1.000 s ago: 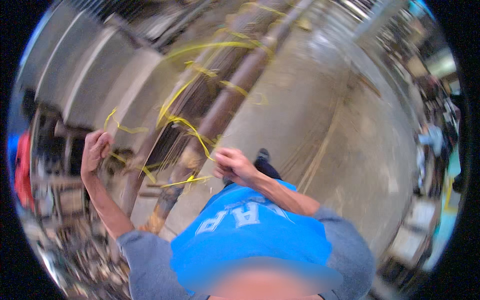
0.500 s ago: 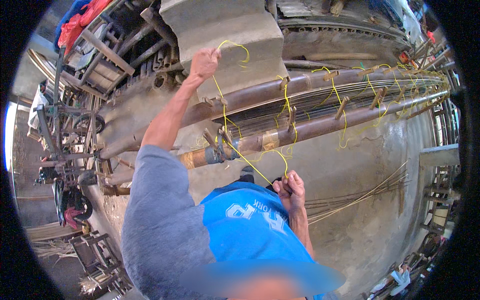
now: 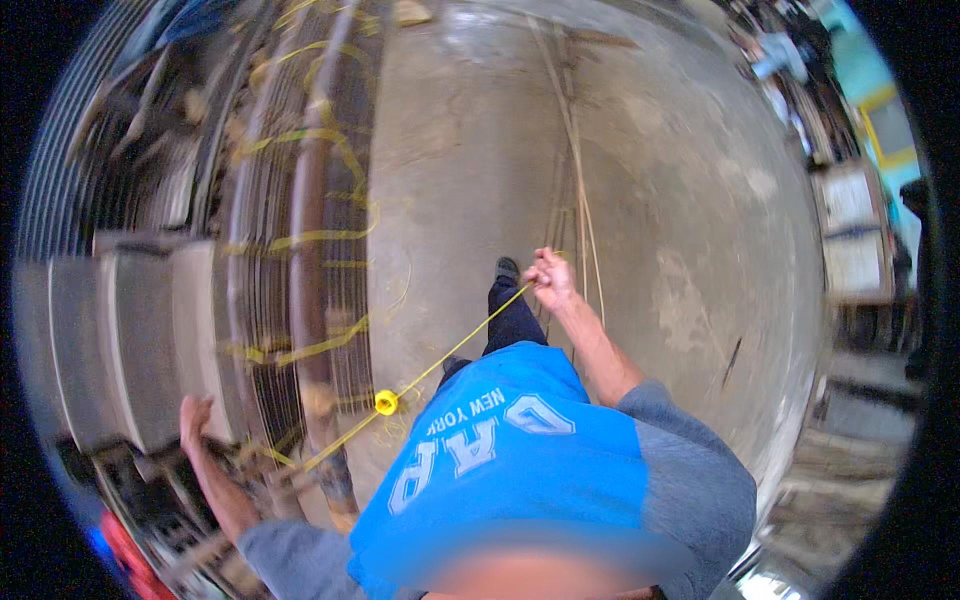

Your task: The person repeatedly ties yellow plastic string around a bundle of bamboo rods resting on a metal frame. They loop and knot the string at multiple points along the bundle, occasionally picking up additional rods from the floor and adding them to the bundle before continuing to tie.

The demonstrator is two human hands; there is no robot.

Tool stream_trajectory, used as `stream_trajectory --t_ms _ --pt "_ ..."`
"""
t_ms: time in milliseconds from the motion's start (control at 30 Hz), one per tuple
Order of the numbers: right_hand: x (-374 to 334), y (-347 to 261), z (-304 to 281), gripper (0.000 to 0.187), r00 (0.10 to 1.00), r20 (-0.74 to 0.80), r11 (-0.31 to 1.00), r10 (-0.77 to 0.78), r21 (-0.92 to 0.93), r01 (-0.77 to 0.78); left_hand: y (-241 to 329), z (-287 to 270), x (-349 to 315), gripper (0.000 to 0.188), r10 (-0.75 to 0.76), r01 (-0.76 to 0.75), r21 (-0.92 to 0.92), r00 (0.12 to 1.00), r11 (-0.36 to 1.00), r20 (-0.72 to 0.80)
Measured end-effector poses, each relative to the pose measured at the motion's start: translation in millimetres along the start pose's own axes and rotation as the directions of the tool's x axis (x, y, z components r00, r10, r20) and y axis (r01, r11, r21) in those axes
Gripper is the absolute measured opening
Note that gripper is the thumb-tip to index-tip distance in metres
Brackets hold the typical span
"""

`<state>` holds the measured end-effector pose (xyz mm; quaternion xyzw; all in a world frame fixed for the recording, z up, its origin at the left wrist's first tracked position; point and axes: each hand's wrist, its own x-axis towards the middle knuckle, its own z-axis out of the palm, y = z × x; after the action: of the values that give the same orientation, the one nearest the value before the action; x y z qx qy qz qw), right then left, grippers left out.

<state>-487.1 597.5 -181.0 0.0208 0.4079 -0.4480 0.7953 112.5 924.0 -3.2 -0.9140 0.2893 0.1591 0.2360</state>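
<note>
My right hand (image 3: 550, 276), fingers closed, pinches a yellow cord (image 3: 462, 339) in front of my body. The cord runs taut from there down to the left, to the near end of a long pole frame (image 3: 312, 250). A small yellow ring-shaped roll (image 3: 386, 402) appears beside or on this cord; whether it hangs free I cannot tell. Yellow cord loops (image 3: 320, 240) cross the frame's poles at intervals, blurred. Out at the left, my left hand (image 3: 196, 415) is beyond the frame, near the concrete steps; motion smears its fingers.
Concrete steps (image 3: 140, 340) rise left of the frame. Long thin sticks (image 3: 575, 150) lie on the concrete floor (image 3: 670, 200) ahead. Stacked items and boards (image 3: 852, 230) line the right side. A red cloth or bag (image 3: 130, 560) shows at the lower left.
My view has swung right, so the frame now runs along the left. My right hand has reached forward, drawing the cord out; my left hand is now low at the left.
</note>
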Motion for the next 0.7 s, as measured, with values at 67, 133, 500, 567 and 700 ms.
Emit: stream_trajectory --t_ms 67,133,500,567,700 --pt "30.3 -41.5 -53.4 0.017 0.968 -0.175 0.984 -0.18 -0.019 0.179 35.2 -82.3 -15.3 0.037 0.1 -0.114 -0.034 0.955 0.993 -0.28" --pt "59.5 -77.4 -107.7 0.018 0.825 -0.437 0.933 -0.359 -0.155 0.324 111.9 -149.7 -28.8 0.037 0.169 -0.384 -0.252 0.783 0.889 -0.599" --pt "386.8 -173.9 -311.7 0.025 0.807 -0.413 0.002 -0.421 -0.891 -0.455 565.6 -207.8 69.6 0.059 0.267 0.007 0.328 0.563 0.945 -0.782" --pt "455.4 -180.7 -334.5 0.021 0.824 -0.407 -0.168 -0.394 -0.85 -0.5 572.0 -208.1 93.3 0.064 0.509 -0.146 0.488 0.295 0.86 -0.809" --pt "555.0 -184.4 -369.2 0.019 0.796 -0.145 -0.24 -0.587 -0.909 -0.342 572.3 -211.8 120.3 0.065 0.385 -0.042 0.392 0.314 0.919 -0.868"
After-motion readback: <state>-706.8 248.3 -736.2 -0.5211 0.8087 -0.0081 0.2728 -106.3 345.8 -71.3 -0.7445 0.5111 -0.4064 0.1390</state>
